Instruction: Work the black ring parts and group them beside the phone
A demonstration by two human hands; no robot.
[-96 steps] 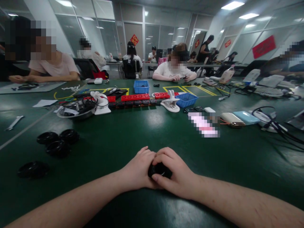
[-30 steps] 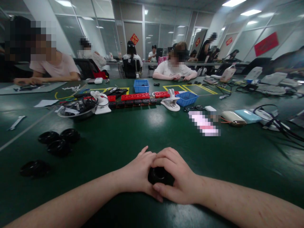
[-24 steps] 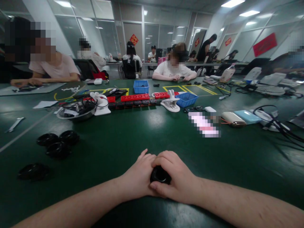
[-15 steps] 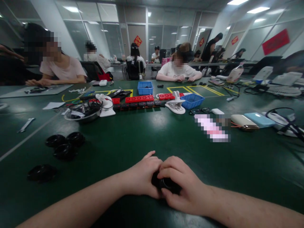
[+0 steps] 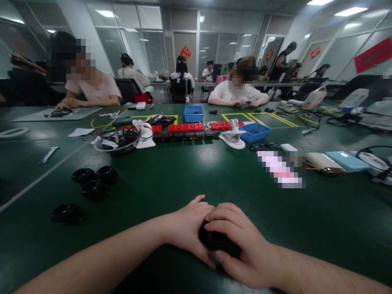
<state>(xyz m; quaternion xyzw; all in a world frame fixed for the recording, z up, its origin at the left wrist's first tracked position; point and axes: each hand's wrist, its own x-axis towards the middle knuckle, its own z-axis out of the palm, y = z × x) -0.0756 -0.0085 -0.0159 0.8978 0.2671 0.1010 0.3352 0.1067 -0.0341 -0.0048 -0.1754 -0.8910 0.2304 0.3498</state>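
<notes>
Black round part [image 5: 213,240] is shut in yr two-handed grip: left hand [image 5: 187,226] cups its side, right hand [image 5: 241,250] wraps over top, low at the worktop [image 5: 190,175]. Prob. mid-twist or press-fit; next move needs a firm counter-hold. Spare black rings [image 5: 94,182] lie well left.

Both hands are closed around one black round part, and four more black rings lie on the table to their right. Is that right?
No: the head view shows the four black rings lying to their left. The left hand and right hand do close around one black round part.
</notes>
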